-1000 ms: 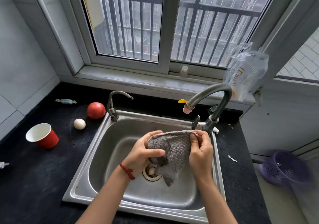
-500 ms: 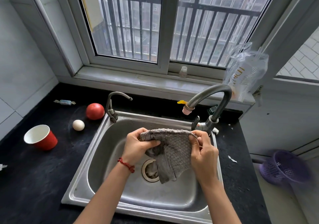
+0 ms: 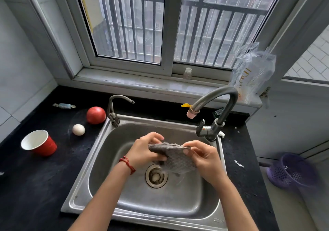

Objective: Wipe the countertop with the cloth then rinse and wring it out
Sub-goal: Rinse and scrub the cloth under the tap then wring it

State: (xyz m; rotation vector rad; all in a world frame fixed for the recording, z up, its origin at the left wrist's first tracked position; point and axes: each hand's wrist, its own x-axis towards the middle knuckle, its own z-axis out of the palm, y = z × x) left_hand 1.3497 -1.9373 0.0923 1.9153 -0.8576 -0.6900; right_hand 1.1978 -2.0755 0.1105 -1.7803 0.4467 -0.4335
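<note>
A grey waffle-weave cloth (image 3: 176,157) hangs over the steel sink (image 3: 124,204), just above the drain (image 3: 156,176). My left hand (image 3: 144,150), with a red cord on the wrist, grips the cloth's left end. My right hand (image 3: 204,157) grips its right side, thumb on top. The cloth is bunched and partly folded between both hands. The big curved faucet (image 3: 219,102) arches at the back right of the sink; no water shows at its spout. The black countertop (image 3: 35,177) surrounds the sink.
On the counter to the left stand a red paper cup (image 3: 40,143), a white egg (image 3: 78,129), a red tomato (image 3: 96,115) and a wrapped candy (image 3: 64,105). A small tap (image 3: 114,111) is at the sink's back left. A purple basket (image 3: 292,171) sits on the floor right.
The cloth hung spread out between my hands; now it is gathered into a flatter bunch, and both hands have dropped a little lower and closer over the drain.
</note>
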